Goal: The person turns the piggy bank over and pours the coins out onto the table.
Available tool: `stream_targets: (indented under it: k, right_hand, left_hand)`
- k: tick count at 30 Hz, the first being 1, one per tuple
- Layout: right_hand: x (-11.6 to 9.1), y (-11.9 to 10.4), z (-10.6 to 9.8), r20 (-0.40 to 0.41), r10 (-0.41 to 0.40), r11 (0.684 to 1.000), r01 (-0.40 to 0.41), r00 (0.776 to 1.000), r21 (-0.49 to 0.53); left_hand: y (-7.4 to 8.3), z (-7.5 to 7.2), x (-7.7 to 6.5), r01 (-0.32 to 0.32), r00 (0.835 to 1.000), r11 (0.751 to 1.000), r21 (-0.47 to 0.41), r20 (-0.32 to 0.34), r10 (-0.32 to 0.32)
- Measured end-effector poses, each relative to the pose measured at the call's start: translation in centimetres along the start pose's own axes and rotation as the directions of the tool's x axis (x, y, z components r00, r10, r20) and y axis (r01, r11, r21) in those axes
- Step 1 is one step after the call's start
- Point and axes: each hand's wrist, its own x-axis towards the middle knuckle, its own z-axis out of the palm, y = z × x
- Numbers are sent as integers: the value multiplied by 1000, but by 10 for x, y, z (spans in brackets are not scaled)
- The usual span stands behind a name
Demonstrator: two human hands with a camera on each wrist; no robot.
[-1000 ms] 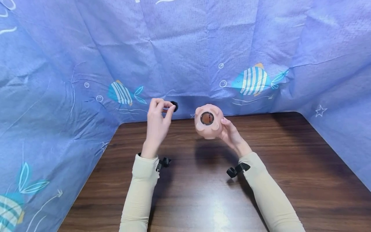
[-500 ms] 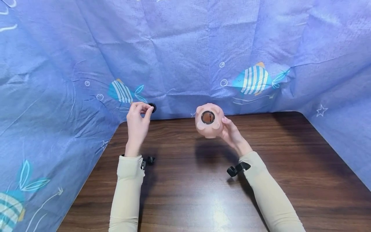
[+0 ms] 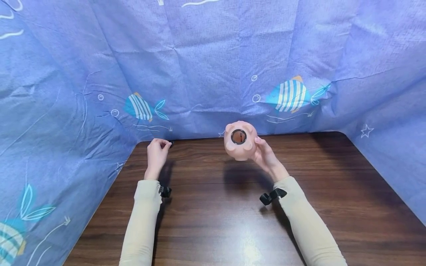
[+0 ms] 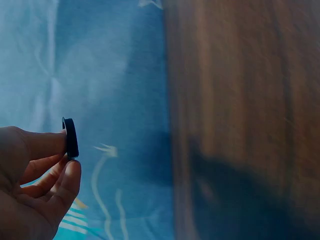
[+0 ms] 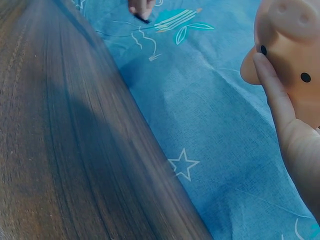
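Note:
A pink piggy bank point(image 3: 229, 149) is held up over the table by my right hand point(image 3: 266, 157), its underside turned toward me. In that underside a round dark-rimmed hole point(image 3: 238, 136) stands uncovered, and the coin slot shows through it. The right wrist view shows the pig's snout point(image 5: 294, 19) and eyes, with a finger along its face. My left hand point(image 3: 156, 155), near the table's back left, pinches a small round black plug point(image 4: 71, 137) by its edge between thumb and fingers. In the head view most of the plug is behind the fingers.
The dark wooden table point(image 3: 206, 207) ends at the back against a blue curtain point(image 3: 206, 66) printed with fish, which also hangs at both sides. Black camera mounts point(image 3: 273, 195) sit on both wrists.
My left hand has moved left and then down toward the table's back edge, with the black plug still pinched. The right hand and the piggy bank have stayed nearly in place.

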Motion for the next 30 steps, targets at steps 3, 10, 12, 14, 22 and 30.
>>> stream_targets:
  k: [3,10,12,14,22,30]
  right_hand:
    - [0,-1,-1,2,-2,1000,2,1000,6]
    - [-2,-2,-2,2,3,1000,-3,1000,17]
    - [-3,-3,-2,3,6,1000,-6,1000,24]
    - [-4,-3,-2,4,11,999,-11,1000,34]
    - [-3,-3,0,-11,31,999,-31,999,31]
    - [-1,-3,2,-19,34,999,-33,999,23]
  left_hand:
    - [-15,6,-1,52,997,998,43,55,-54]
    - [-41,17,-4,102,979,989,106,167,-119]
    - [-46,19,-6,113,970,986,125,202,-137]
    - [-52,20,-8,123,960,981,147,231,-155]
    - [-66,19,-8,146,929,964,220,304,-210]
    - [-65,18,-5,155,883,946,285,390,-262]
